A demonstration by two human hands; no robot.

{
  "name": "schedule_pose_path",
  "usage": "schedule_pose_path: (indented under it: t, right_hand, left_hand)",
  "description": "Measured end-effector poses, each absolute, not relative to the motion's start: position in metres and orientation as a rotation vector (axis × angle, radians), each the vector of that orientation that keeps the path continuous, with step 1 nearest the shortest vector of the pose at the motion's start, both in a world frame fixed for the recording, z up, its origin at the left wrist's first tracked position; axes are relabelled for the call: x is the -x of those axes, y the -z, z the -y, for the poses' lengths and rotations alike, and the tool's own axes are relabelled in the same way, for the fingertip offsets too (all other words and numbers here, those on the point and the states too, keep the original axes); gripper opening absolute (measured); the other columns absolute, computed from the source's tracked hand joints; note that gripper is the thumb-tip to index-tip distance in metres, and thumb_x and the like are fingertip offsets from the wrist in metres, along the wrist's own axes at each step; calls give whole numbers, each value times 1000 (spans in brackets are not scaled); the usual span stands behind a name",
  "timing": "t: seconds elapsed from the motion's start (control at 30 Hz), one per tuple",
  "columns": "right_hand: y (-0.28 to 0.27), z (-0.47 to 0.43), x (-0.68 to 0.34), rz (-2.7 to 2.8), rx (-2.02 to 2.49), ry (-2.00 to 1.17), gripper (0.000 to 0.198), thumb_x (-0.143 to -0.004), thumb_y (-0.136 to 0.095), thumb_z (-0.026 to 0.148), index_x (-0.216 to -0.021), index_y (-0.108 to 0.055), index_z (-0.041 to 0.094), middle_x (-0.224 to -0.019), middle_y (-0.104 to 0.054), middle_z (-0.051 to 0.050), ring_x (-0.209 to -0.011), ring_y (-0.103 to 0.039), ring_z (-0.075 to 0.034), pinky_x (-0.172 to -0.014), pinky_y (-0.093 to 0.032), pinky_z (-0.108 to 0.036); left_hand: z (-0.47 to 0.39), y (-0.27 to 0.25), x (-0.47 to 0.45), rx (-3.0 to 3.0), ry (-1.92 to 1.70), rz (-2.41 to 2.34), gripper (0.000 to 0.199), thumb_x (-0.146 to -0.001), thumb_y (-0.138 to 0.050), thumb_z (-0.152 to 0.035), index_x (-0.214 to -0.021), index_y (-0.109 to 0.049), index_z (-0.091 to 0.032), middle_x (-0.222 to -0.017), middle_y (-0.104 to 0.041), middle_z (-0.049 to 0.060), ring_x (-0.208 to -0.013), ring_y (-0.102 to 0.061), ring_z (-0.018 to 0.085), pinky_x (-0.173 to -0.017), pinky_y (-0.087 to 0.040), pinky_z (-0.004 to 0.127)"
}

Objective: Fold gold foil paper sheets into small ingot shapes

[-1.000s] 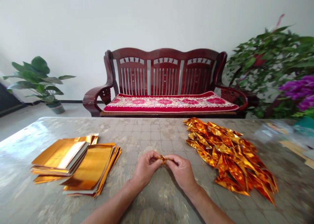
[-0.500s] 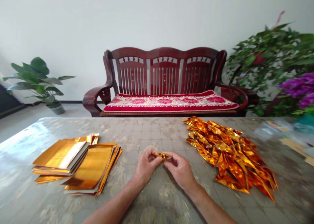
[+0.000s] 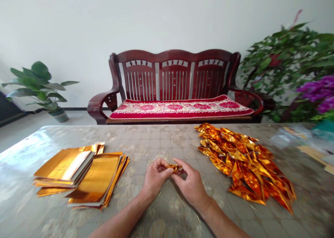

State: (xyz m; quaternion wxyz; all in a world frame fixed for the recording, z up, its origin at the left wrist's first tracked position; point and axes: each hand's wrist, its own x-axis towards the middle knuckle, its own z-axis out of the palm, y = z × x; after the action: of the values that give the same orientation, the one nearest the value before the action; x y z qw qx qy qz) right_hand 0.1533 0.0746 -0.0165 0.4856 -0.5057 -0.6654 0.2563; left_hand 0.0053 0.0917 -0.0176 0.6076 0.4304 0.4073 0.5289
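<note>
A small crumpled piece of gold foil paper (image 3: 175, 168) is pinched between my two hands, low over the middle of the table. My left hand (image 3: 156, 175) grips its left end, thumb against the curled fingers. On the other end are the thumb and fingers of my right hand (image 3: 190, 180), which hide part of the piece. To the left lie flat stacks of gold foil paper sheets (image 3: 97, 175), with another stack (image 3: 61, 165) beside and partly under them. A heap of folded, pointed gold foil pieces (image 3: 242, 161) spreads out on the right.
The table (image 3: 146, 140) has a patterned grey cover. Clear plastic bags (image 3: 289, 137) and brown card (image 3: 314, 158) lie at its right side. Beyond stands a dark red wooden bench (image 3: 174, 78) with a floral cushion. Potted plants (image 3: 39, 81) flank it.
My right thumb and fingers have shifted slightly on the foil piece, with the index finger raised a little. My left hand has stayed nearly in place. Stacks and heap look the same.
</note>
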Motion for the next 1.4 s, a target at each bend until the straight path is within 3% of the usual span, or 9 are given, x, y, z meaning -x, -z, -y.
schedule_pose_path:
  t: [0.5, 0.6, 0.73, 0.83, 0.97, 1.13, 1.4]
  right_hand:
    - [17, -74, -158, 1702, 1201, -582, 42, -79, -68, 19, -122, -69, 22, -110, -75, -7, -95, -72, -22, -89, -57, -32]
    - [17, -75, -156, 1715, 1195, -580, 42, -80, -65, 18, -122, -68, 22, -113, -74, -7, -99, -71, -22, -91, -56, -33]
    - [15, -77, -155, 1718, 1268, -675, 50, -79, -65, 17, -129, -62, 22, -102, -76, -5, -89, -72, -20, -83, -58, -32]
    - [15, -81, -162, 1755, 1274, -722, 53, -78, -64, 15, -131, -58, 23, -105, -75, -4, -95, -71, -20, -88, -56, -33]
    - [17, -84, -175, 1791, 1267, -670, 48, -82, -57, 14, -129, -57, 24, -108, -74, -4, -95, -70, -19, -87, -56, -33]
    - [13, -82, -182, 1937, 1143, -409, 44, -83, -57, 10, -125, -60, 25, -116, -70, -4, -105, -67, -19, -94, -53, -33]
    - [11, -84, -186, 2123, 985, -190, 21, -92, -54, 11, -103, -68, 23, -93, -71, -4, -86, -67, -17, -78, -54, -27]
  left_hand:
    - [-87, 10, -5, -1131, -1269, -1115, 21, -59, -79, -22, -61, -60, -16, -58, -62, -1, -55, -57, 11, -56, -44, 21]
    - [-87, 12, -5, -1130, -1270, -1127, 20, -59, -79, -22, -62, -60, -16, -59, -62, -1, -56, -57, 12, -56, -44, 22]
    - [-92, 17, -4, -1140, -1234, -1108, 21, -60, -78, -25, -64, -59, -16, -60, -62, -1, -57, -57, 12, -57, -44, 22]
    - [-97, 19, 0, -1241, -1230, -1107, 17, -67, -74, -30, -70, -65, -16, -73, -67, 3, -70, -62, 16, -68, -48, 26]
    - [-101, 19, 7, -1419, -1252, -1214, 14, -73, -69, -30, -70, -69, -16, -83, -67, 5, -82, -62, 18, -74, -47, 27]
    - [-101, 23, 8, -1320, -1194, -1188, 19, -74, -68, -34, -76, -68, -15, -69, -64, 1, -66, -57, 14, -65, -44, 24]
    - [-106, 30, 8, -1228, -1199, -1199, 18, -70, -69, -31, -77, -65, -14, -63, -61, -3, -57, -51, 10, -57, -39, 21]
